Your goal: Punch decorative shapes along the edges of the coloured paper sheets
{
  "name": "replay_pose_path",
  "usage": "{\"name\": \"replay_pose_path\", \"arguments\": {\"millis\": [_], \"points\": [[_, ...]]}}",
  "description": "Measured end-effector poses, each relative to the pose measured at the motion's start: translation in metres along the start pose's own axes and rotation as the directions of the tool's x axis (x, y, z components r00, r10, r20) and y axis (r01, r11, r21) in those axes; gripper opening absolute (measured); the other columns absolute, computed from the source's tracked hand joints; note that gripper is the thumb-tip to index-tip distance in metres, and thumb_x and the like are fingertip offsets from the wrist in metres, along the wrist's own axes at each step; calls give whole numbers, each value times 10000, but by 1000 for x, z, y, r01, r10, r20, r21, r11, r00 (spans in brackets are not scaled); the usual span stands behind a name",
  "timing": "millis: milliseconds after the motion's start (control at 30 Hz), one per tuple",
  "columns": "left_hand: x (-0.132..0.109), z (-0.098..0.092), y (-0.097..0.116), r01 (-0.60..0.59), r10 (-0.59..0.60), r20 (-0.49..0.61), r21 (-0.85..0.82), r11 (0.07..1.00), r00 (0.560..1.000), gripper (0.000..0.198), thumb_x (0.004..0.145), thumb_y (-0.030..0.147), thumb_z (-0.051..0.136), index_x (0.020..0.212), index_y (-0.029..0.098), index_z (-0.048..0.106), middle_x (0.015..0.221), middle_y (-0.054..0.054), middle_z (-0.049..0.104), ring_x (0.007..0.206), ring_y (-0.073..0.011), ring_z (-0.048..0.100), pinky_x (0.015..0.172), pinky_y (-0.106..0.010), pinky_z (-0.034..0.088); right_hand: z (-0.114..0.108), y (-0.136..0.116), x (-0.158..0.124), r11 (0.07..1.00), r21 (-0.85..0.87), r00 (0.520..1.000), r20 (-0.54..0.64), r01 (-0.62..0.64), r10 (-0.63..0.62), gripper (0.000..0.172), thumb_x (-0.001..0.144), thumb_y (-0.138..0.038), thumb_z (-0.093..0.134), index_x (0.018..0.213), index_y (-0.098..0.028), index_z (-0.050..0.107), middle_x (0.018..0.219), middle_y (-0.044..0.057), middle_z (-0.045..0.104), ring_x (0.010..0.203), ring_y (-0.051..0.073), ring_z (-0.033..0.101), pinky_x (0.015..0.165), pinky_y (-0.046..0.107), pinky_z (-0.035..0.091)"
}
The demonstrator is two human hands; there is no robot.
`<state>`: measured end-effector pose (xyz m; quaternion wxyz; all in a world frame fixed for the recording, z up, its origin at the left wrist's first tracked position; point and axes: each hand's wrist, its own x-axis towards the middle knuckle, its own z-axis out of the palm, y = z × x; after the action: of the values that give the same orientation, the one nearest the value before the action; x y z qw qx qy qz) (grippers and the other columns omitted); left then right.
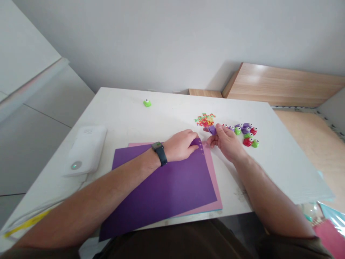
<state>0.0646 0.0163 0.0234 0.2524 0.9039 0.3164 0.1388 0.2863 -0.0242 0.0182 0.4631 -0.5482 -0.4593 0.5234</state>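
White box (87,144) nr worktop (118,118) L edge, green punch (147,103) nr far edge; cut-outs (205,119) & other punches (246,129) by R hand (225,138). Purple sheet (172,187) overhangs front edge, L hand (182,144) palm-down at its far-R corner, can't tell if pinching; R hand grips purple punch (212,130) just beyond.

The purple paper (172,187) looks matt, the punches (247,142) glossy plastic.
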Motion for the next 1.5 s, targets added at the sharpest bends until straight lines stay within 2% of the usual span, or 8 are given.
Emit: {"name": "replay_pose_path", "arguments": {"millis": [100,367,533,600,800,1167,1333,1500], "points": [[0,1,0,-11,11,5,8,1000,1000,153,987,302,649,1067,180,695,1089,-106,721,1064,-259,690,974,-376,541,-1,4,1,997,-77,998,63,-7,12,520,944,-749,616,977,-230,610,644,-10,673,544,164,644,520,285,490],[1,4,-1,4,-4,18,2,1000,1000,198,983,299,653,1119,168,710,1130,-121,700,1094,-257,692,1015,-372,540,-2,7,3,932,-353,987,158,82,-26,492,1021,-719,499,998,-241,617,586,-25,662,479,163,587,486,294,457],[2,5,0,9,-9,23,14,1000,1000,210,982,315,660,1116,160,704,1136,-126,698,1088,-266,695,1006,-382,546,-5,6,3,799,-578,985,123,169,-119,480,1049,-691,453,974,-252,631,568,-38,614,482,164,573,525,307,455],[2,5,-1,9,-10,24,17,1000,1000,213,983,311,660,1120,153,703,1137,-130,698,1091,-270,696,1003,-383,547,-5,4,2,774,-605,982,103,187,-156,474,1053,-682,451,981,-253,638,603,-31,620,501,164,589,539,309,459],[4,5,-2,5,-5,11,13,1000,1000,185,1016,284,606,1092,151,710,1103,-125,720,1061,-258,705,971,-370,543,-7,1,0,816,-559,981,-23,147,-192,470,1049,-688,468,1016,-248,631,552,-44,577,471,141,524,496,279,396],[6,-7,-6,47,-49,-33,-55,997,998,173,1024,278,580,977,189,720,998,-78,777,913,-230,721,811,-335,522,-7,6,-5,935,-309,984,24,176,-177,406,1025,-641,575,1046,-238,621,723,-15,640,558,129,542,502,280,409],[4,-7,-8,73,-81,-50,-151,986,995,192,1032,267,540,1128,213,698,1138,-71,790,1012,-233,740,873,-338,542,-8,5,-6,962,-221,986,53,163,-155,364,996,-560,676,1117,-219,633,766,-19,635,611,124,541,548,281,437],[3,-6,-9,117,-132,-78,-176,978,988,213,1032,266,532,1167,206,685,1116,-79,793,1008,-246,746,883,-357,544,-9,3,-9,976,-165,988,87,142,-129,374,952,-491,754,1167,-207,643,809,-15,648,682,133,574,607,292,460]]}}
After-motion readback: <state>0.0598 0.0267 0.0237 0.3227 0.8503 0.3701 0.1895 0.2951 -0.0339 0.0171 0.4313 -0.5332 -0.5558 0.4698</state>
